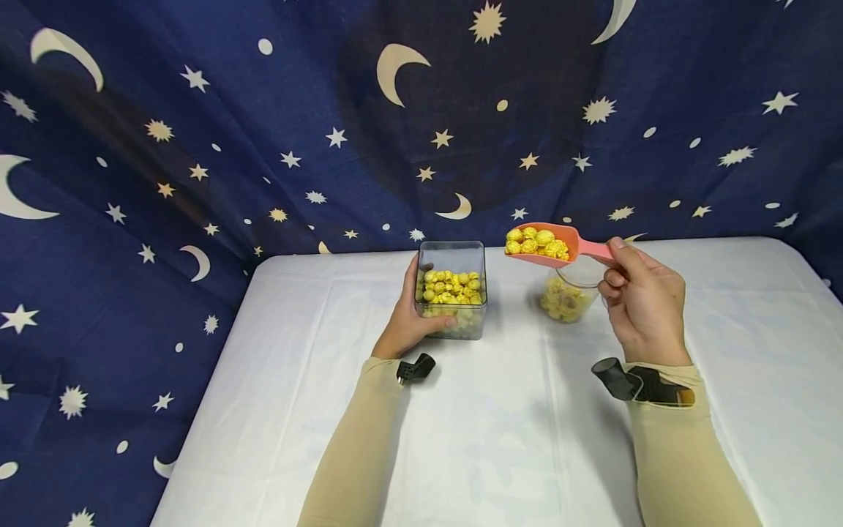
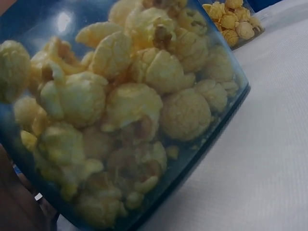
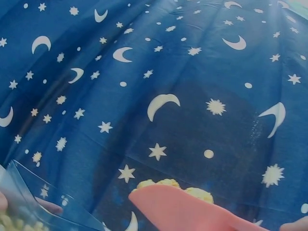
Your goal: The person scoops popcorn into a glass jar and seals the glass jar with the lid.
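My left hand (image 1: 410,316) grips a clear square container (image 1: 451,256) from its left side, thumb across the front. Yellow popcorn (image 1: 451,288) fills its lower part; the left wrist view shows the popcorn (image 2: 134,106) close up through the wall. With my right hand (image 1: 648,304) I pinch the handle of a pink scoop (image 1: 579,245), which is raised and loaded with popcorn (image 1: 536,241). Below and behind the scoop stands a clear round cup (image 1: 568,298) with popcorn in it. In the right wrist view, the scoop (image 3: 178,209) points left toward the container (image 3: 53,197).
A white cloth (image 1: 487,417) covers the table. Behind it and along the left side hangs a dark blue curtain (image 1: 461,168) with moons and stars. Each forearm has a beige sleeve and a black wrist camera (image 1: 416,367).
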Action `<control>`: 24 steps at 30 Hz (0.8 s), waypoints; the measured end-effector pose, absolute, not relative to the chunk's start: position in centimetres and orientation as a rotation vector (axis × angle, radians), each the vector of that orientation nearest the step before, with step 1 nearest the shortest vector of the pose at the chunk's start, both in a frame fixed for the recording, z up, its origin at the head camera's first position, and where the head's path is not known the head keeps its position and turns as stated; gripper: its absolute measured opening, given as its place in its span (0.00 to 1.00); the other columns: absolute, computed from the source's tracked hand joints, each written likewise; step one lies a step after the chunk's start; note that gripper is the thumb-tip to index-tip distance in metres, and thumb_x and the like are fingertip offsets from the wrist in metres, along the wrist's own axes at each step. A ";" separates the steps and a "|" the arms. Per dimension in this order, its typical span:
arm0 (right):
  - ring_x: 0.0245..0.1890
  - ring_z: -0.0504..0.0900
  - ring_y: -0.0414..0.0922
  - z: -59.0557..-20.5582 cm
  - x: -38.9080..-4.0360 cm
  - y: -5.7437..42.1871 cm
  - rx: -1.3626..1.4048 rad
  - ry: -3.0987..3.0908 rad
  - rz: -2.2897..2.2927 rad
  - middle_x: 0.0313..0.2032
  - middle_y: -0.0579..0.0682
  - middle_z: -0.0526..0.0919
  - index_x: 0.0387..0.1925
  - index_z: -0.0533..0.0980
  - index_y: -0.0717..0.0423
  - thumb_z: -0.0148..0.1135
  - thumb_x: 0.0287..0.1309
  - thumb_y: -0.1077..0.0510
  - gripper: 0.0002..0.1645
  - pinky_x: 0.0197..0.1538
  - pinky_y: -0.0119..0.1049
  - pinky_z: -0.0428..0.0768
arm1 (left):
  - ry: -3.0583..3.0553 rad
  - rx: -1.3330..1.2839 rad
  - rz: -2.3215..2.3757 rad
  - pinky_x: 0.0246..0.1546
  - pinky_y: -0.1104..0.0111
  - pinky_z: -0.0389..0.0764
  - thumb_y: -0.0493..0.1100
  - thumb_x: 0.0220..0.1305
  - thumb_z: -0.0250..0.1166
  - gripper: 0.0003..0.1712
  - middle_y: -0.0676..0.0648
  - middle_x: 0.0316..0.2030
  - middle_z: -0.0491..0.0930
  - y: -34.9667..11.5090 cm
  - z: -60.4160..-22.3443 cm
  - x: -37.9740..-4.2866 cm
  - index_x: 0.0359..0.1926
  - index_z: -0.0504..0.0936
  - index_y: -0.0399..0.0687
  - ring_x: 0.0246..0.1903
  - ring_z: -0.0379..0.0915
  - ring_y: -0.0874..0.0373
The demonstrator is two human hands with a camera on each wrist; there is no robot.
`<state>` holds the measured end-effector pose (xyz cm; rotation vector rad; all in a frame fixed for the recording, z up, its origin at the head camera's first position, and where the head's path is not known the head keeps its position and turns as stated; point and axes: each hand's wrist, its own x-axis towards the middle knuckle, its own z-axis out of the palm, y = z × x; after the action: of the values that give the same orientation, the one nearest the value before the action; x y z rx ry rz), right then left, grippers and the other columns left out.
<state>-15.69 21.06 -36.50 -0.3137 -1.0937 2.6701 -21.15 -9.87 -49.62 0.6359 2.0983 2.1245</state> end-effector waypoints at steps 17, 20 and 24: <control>0.16 0.67 0.41 -37.0 -16.0 24.4 -0.369 -1.065 2.676 0.24 0.54 0.81 0.36 0.84 0.72 0.67 0.61 0.69 0.05 0.19 0.30 0.66 | 2.028 0.643 2.162 0.67 0.56 0.67 0.46 0.46 0.84 0.73 0.41 0.77 0.46 -9.7 -49.7 -21.1 0.79 0.39 0.77 0.71 0.56 0.48; 0.16 0.67 0.42 -36.9 -16.2 25.0 -0.399 -1.067 2.666 0.24 0.53 0.81 0.36 0.84 0.71 0.68 0.61 0.69 0.05 0.19 0.31 0.66 | 2.007 0.642 2.178 0.66 0.55 0.68 0.46 0.46 0.84 0.74 0.41 0.77 0.46 -9.8 -49.6 -21.1 0.79 0.39 0.78 0.71 0.56 0.48; 0.16 0.67 0.42 -36.8 -16.1 25.8 -0.438 -1.079 2.638 0.23 0.53 0.80 0.35 0.85 0.69 0.69 0.60 0.68 0.05 0.19 0.31 0.68 | 2.018 0.649 2.170 0.66 0.56 0.69 0.51 0.46 0.84 0.72 0.40 0.77 0.46 -9.8 -49.6 -21.0 0.79 0.39 0.79 0.70 0.57 0.50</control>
<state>-16.06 25.81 -36.75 -0.4376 -1.0793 2.6382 -20.98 -9.80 -49.58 0.6489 2.0183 2.1699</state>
